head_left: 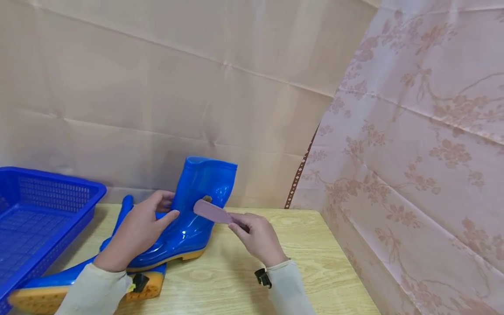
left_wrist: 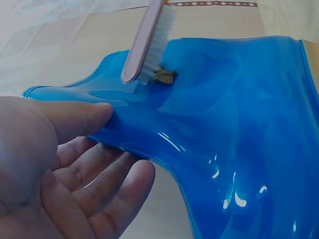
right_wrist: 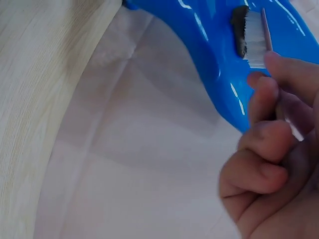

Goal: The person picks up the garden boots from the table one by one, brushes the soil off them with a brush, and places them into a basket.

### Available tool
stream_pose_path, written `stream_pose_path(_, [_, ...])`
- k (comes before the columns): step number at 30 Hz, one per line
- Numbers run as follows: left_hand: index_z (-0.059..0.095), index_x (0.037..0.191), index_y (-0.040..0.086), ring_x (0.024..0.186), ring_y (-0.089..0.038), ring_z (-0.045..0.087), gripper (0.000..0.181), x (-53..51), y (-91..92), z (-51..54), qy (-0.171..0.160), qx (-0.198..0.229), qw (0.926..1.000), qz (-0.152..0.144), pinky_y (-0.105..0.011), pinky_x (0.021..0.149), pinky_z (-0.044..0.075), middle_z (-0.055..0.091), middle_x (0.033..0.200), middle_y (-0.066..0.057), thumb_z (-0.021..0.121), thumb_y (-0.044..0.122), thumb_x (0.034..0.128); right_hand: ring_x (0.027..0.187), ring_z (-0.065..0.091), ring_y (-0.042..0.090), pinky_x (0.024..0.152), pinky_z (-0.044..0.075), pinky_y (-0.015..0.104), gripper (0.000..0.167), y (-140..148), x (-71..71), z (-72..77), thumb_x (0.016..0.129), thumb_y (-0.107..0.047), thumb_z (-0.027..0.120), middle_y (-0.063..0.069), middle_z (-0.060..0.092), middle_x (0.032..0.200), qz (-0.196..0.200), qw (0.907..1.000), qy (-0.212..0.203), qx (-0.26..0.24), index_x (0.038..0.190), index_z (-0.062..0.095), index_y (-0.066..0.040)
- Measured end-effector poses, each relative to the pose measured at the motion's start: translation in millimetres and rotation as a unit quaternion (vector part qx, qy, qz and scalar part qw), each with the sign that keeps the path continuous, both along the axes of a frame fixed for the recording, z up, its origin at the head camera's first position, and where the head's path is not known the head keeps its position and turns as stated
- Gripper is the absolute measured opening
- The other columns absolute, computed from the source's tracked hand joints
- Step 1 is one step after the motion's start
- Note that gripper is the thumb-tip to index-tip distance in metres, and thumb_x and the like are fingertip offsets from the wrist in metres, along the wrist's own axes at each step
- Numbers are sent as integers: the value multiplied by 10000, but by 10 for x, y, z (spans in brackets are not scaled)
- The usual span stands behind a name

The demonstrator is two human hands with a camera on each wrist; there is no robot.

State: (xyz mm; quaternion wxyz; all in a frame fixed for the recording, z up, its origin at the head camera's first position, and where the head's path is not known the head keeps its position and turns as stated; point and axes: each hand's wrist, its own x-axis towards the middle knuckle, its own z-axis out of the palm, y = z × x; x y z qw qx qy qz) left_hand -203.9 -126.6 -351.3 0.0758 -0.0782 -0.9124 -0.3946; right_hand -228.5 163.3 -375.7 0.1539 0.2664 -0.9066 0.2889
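Observation:
A glossy blue rain boot [head_left: 185, 238] with a yellow sole stands on the table in the head view, partly over another boot. My left hand [head_left: 139, 229] holds its shaft from the left, thumb on the near side and fingers behind in the left wrist view. A brown patch of dirt [left_wrist: 166, 76] sticks to the shaft. My right hand [head_left: 257, 236] grips a pinkish scrub brush [head_left: 212, 212] by its handle. Its white bristles [right_wrist: 255, 37] face the boot right at the dirt, and in the right wrist view they meet the dark patch.
A second blue boot [head_left: 64, 275] lies on its side at the lower left, partly hidden by my left arm. Beside it is a blue plastic basket [head_left: 96, 192]. The wood-grain table [head_left: 307, 262] ends against a beige cloth backdrop [head_left: 177, 87] and a flowered curtain [head_left: 417, 175].

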Motion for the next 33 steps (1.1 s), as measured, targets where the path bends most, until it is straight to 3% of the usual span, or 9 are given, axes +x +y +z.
stream_pose_path(4, [470,1471,37,1244,-437,609,528,13,8,12,-23,-3,9999,-124,-654,984,506,623,1361,-227,645,293,1043,591,428,19,512,336,184,284,-12,7,-5,984,-245,728,-131,558,726,188,9987,472,4,1257,766,-176])
stream_pose_path(8, [479,1462,46,1244,-432,614,510,20,6,18,-32,-44,9999,-134,-645,982,514,632,1353,-220,653,271,1039,582,424,12,501,330,179,285,-32,13,-18,978,-246,736,-138,558,724,97,9984,557,-15,1254,768,-183])
stream_pose_path(13, [490,1449,42,1234,-430,619,494,9,9,7,-5,-27,9999,-124,-642,974,518,644,1333,-216,651,266,1040,577,434,17,489,342,188,281,-22,5,-35,979,-247,734,-135,560,722,-138,9995,298,-9,1253,769,-196])
stream_pose_path(21, [501,1435,32,1231,-439,617,492,-15,6,-6,6,-28,10000,-41,-648,981,510,641,1328,-229,657,274,1036,630,492,28,524,407,202,271,29,-12,-17,1008,-274,694,-101,688,851,-210,9991,-375,-12,1253,766,-186])
stream_pose_path(25, [505,1431,37,1232,-430,619,472,-18,10,-2,11,-11,10000,1,-651,988,504,644,1326,-218,649,262,1041,628,495,23,522,410,199,271,43,0,10,1009,-277,692,-99,699,876,-185,9987,-474,-52,1249,769,-176])
stream_pose_path(33, [506,1426,36,1223,-428,624,484,0,-11,2,24,-30,9999,-96,-645,974,514,649,1314,-213,658,279,1036,592,434,18,504,335,181,280,8,13,14,982,-258,729,-133,572,741,9,9998,139,-165,1247,771,-180])
